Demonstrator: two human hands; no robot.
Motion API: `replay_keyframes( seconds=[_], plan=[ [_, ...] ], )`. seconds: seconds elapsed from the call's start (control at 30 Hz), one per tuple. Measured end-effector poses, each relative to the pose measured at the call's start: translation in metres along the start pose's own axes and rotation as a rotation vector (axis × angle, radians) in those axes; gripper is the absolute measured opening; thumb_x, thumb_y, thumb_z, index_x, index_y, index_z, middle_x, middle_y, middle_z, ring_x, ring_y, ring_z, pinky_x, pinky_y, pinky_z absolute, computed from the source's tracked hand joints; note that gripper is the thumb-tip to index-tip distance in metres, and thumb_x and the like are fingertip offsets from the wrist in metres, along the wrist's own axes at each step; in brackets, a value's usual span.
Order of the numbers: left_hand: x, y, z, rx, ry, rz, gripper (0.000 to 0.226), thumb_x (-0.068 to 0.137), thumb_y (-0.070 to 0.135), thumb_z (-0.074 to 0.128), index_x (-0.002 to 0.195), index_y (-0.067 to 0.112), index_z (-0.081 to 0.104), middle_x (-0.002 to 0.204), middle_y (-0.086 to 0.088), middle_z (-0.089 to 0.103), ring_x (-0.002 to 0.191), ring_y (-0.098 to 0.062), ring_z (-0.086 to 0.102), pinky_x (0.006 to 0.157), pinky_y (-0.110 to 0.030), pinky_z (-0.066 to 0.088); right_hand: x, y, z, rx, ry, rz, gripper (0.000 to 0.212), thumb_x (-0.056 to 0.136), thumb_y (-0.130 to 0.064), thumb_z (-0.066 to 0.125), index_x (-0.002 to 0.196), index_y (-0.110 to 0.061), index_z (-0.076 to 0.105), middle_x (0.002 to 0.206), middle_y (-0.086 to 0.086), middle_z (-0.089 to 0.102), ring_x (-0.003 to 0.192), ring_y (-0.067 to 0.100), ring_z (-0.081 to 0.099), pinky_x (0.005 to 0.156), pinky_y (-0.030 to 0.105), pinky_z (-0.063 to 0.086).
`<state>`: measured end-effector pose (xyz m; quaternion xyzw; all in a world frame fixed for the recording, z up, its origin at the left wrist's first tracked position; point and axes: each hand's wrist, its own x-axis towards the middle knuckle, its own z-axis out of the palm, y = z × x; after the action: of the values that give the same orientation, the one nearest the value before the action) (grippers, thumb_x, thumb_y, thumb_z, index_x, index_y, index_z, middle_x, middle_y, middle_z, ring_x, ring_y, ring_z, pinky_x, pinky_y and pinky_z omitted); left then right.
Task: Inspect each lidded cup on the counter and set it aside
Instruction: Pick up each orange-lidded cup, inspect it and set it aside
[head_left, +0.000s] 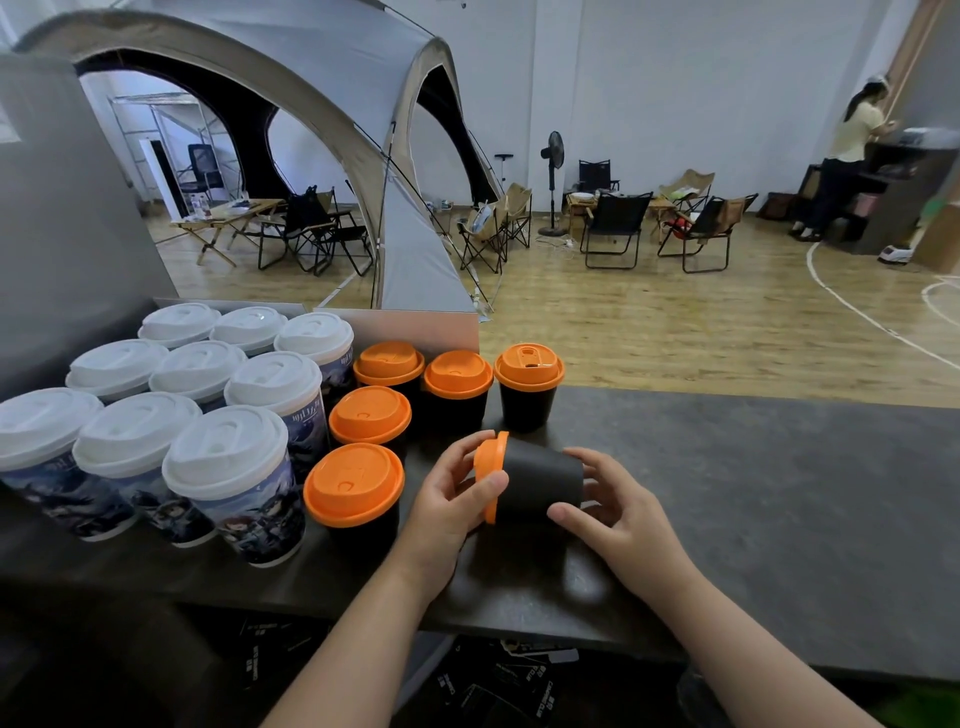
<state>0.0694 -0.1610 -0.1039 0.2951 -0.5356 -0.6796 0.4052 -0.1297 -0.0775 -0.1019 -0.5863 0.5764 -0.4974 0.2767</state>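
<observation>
A black cup with an orange lid (540, 480) lies on its side between both hands, just above the dark counter (753, 493). My left hand (449, 499) grips the lid end, thumb across the rim. My right hand (613, 504) holds the cup's base. Several more black cups with orange lids stand to the left and behind, the nearest (354, 486) by my left wrist and one (528, 384) apart at the back. Several taller white-lidded printed cups (228, 467) fill the left of the counter.
A cardboard box wall (415, 327) rises behind the cups. The counter's front edge runs under my forearms, with black printed boxes (498, 680) below it. Beyond the counter are a tent, folding chairs and a person (844, 166) at far right.
</observation>
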Motion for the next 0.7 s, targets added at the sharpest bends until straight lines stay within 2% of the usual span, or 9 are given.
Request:
replay_keyframes(
  seconds=[0.17, 0.33, 0.43, 0.53, 0.7],
  plan=[
    [-0.0006, 0.0014, 0.0021, -0.013, 0.032, 0.0, 0.05, 0.082, 0.027, 0.071, 0.131, 0.025, 0.061, 0.117, -0.002, 0.072, 0.113, -0.025, 0.069, 0.1, -0.048, 0.054, -0.0006, 0.0022, -0.0002, -0.022, -0.026, -0.015, 0.067, 0.081, -0.025, 0.081, 0.137, -0.035, 0.047, 0.127, -0.013, 0.058, 0.117, 0.007, 0.059, 0.091, 0.03, 0.057],
    [-0.0025, 0.0009, 0.0019, 0.042, 0.012, 0.02, 0.051, 0.082, 0.025, 0.074, 0.132, 0.029, 0.061, 0.13, -0.004, 0.066, 0.12, -0.025, 0.065, 0.102, -0.044, 0.053, 0.0009, 0.0008, 0.0, -0.005, -0.016, 0.002, 0.059, 0.082, -0.039, 0.076, 0.136, -0.035, 0.051, 0.118, -0.01, 0.064, 0.107, 0.009, 0.066, 0.091, 0.036, 0.058],
    [-0.0015, 0.0011, 0.0028, 0.018, 0.024, 0.015, 0.054, 0.084, 0.027, 0.074, 0.135, 0.026, 0.058, 0.13, -0.003, 0.066, 0.121, -0.024, 0.064, 0.103, -0.045, 0.052, -0.0011, 0.002, -0.0005, -0.034, -0.017, -0.027, 0.063, 0.081, -0.035, 0.08, 0.136, -0.035, 0.05, 0.125, -0.014, 0.061, 0.118, 0.008, 0.06, 0.097, 0.034, 0.055],
    [-0.0015, 0.0017, 0.0027, 0.021, 0.016, 0.013, 0.052, 0.086, 0.026, 0.073, 0.136, 0.025, 0.057, 0.127, -0.004, 0.068, 0.119, -0.024, 0.065, 0.103, -0.045, 0.053, -0.0017, 0.0027, -0.0002, -0.01, -0.015, -0.024, 0.066, 0.08, -0.022, 0.082, 0.137, -0.032, 0.049, 0.129, -0.008, 0.058, 0.119, 0.006, 0.059, 0.098, 0.031, 0.054],
    [-0.0022, 0.001, 0.0013, 0.037, -0.007, 0.026, 0.059, 0.08, 0.029, 0.076, 0.136, 0.026, 0.058, 0.133, -0.005, 0.065, 0.123, -0.025, 0.063, 0.103, -0.044, 0.051, -0.0001, 0.0018, 0.0004, -0.036, -0.018, -0.016, 0.069, 0.078, -0.032, 0.083, 0.138, -0.035, 0.048, 0.127, -0.013, 0.059, 0.115, 0.008, 0.062, 0.094, 0.032, 0.056]
  ],
)
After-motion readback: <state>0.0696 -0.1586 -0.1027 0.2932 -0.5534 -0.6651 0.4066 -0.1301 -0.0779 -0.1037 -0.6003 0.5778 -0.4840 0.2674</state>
